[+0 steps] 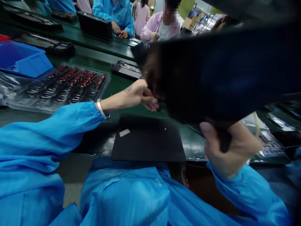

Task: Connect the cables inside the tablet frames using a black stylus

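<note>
The right hand [231,150] is clenched around the lower edge of a big dark panel [223,72], lifted close and blurred. The left hand [142,95] pinches its left edge with closed fingertips. Beneath lies a black mat [148,141] on the green bench [98,56]; a clear tray of parts [61,86] sits left, beside a blue bin [23,59].
</note>
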Available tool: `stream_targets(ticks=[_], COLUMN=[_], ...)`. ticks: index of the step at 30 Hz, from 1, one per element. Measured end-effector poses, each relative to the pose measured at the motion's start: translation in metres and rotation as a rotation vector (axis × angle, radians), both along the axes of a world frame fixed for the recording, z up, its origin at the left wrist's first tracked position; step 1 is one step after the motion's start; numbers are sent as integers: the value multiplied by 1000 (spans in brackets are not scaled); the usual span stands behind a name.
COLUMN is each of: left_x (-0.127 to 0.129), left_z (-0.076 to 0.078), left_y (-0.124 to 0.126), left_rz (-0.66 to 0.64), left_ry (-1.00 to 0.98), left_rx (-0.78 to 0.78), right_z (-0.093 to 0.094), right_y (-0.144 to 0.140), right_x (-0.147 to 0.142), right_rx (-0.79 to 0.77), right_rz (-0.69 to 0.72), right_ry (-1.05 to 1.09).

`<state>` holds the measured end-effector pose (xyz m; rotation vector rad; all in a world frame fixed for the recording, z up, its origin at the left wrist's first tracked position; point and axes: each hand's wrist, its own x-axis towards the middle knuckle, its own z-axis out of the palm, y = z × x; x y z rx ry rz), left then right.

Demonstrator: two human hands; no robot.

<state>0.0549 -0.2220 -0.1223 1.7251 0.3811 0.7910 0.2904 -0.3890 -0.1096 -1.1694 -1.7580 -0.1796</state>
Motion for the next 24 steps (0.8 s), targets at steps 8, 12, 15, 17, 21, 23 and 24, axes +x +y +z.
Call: stream_targets(ticks=[8,12,15,17,21,23,24], left_x=[-19,-57,-81,-93,-107,-108,-106], left_z=[-53,-53,-51,-56,-73,-79,-80], left_y=[17,29,26,15,-23,-43,-51], left_rz=[19,268,317,334,407,450,467], left_ry=[222,671,881,936,928,907,891], left_rx=[161,487,585,599,556,473,423], right_z=[-48,-59,-60,-63,-73,-79,-83], right_y=[-15,-21,-27,-30,-34,-34,-34], right_x=[-8,-6,-13,-18,-23,-23,-23], right_rx=[168,122,60,9,-71,-88,-89], right_rz=[381,344,320,313,368,377,371], right_ry=[-666,-693,-703,-698,-660,-637,-627])
